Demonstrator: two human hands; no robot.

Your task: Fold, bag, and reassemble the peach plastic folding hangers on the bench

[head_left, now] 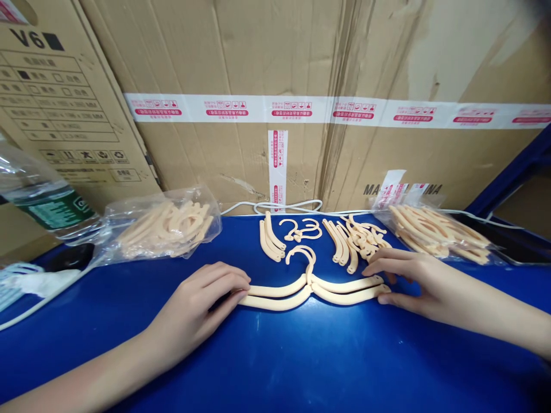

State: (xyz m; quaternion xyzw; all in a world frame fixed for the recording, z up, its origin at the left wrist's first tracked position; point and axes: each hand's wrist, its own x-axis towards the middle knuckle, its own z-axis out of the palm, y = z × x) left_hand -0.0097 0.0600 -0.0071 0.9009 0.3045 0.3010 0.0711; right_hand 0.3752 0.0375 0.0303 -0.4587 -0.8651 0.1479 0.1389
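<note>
Two cream plastic clothes hangers lie side by side on the blue tabletop, their hooks pointing away from me. My left hand is closed around their left ends, which its fingers hide. At the right ends, my right hand is open, thumb by the nearer hanger's tip and fingers stretched over behind the farther one. Both right tips show in the gap between. Behind the hangers are loose hooks, a pair of loose hanger arms and another group of arms beside a heap of small pieces.
Clear bags of cream hanger parts stand at the back left and back right. A water bottle, a dark rounded object and white cable are at left. Cardboard boxes wall off the back.
</note>
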